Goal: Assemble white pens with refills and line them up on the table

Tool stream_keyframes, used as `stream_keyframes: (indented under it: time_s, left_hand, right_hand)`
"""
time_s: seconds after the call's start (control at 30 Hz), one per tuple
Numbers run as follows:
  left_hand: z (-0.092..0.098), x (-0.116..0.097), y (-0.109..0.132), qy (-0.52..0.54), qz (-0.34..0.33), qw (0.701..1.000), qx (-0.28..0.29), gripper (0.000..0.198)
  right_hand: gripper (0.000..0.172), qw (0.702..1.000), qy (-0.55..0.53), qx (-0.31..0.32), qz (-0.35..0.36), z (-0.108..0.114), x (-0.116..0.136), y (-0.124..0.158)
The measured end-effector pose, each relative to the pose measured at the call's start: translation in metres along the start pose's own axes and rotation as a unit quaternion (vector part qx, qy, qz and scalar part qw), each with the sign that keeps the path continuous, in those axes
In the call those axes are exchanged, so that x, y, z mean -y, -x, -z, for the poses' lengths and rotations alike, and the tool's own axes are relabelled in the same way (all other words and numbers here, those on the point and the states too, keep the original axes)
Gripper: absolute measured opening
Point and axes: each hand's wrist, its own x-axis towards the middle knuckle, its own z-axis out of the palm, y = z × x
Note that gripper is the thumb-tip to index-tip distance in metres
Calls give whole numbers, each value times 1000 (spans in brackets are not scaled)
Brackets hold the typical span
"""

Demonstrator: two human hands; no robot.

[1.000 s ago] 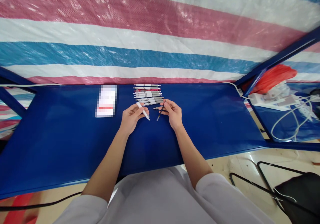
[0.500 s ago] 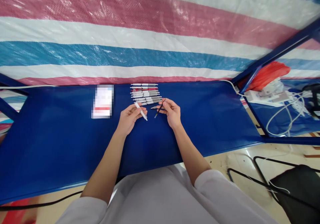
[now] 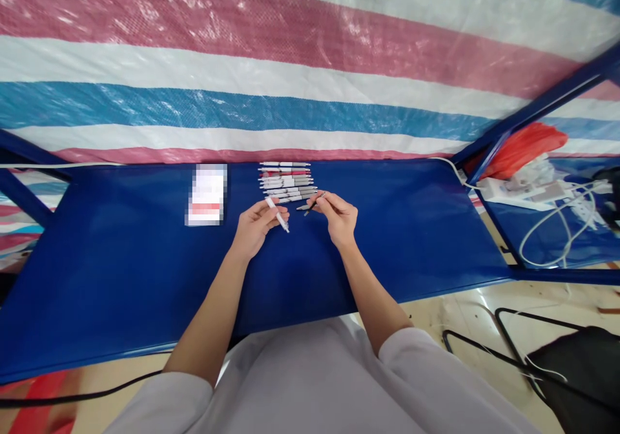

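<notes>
My left hand (image 3: 252, 230) is closed on a white pen barrel (image 3: 278, 215), which slants down to the right. Across from it, my right hand (image 3: 341, 219) pinches a thin dark pen refill (image 3: 314, 205) between thumb and fingers. A grey pointed piece (image 3: 302, 208), like a pen tip section, shows beside the refill; whether the hand holds it or it lies on the table, I cannot tell. Just beyond both hands lies a row of several white and grey pens (image 3: 288, 181), with a red one among them. The hands are apart.
The pens lie on a blue table (image 3: 300, 279). A blurred-out white rectangular item (image 3: 207, 192) is to the left. At the right are a red plastic bag (image 3: 530, 146), a power strip (image 3: 508, 190) and white cables (image 3: 562, 217). A striped sheet (image 3: 290, 79) hangs behind.
In my right hand the dark refill has tilted and shows shorter than before. The left hand keeps the white barrel in nearly the same pose. The whole view has shifted slightly.
</notes>
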Motion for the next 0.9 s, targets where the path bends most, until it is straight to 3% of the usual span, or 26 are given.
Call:
stream_keyframes:
  time_s: [0.2, 0.4, 0.6, 0.77, 0.9]
  left_hand:
    - [1, 2, -1, 10, -4, 1000, 3, 38]
    - [2, 3, -1, 16, -9, 1000, 10, 36]
    - [-1, 2, -1, 12, -12, 1000, 4, 37]
    - [-4, -2, -1, 22, -5, 1000, 5, 39]
    - [-3, -4, -4, 51, 8, 999, 5, 39]
  right_hand:
    - [8, 998, 39, 12, 54, 1, -3, 2]
    - [9, 997, 56, 4, 56, -1, -6, 4]
    - [15, 1000, -18, -2, -6, -4, -7, 4]
    - [31, 991, -93, -36, -87, -2, -22, -2]
    - [34, 983, -132, -51, -121, 4, -35, -8]
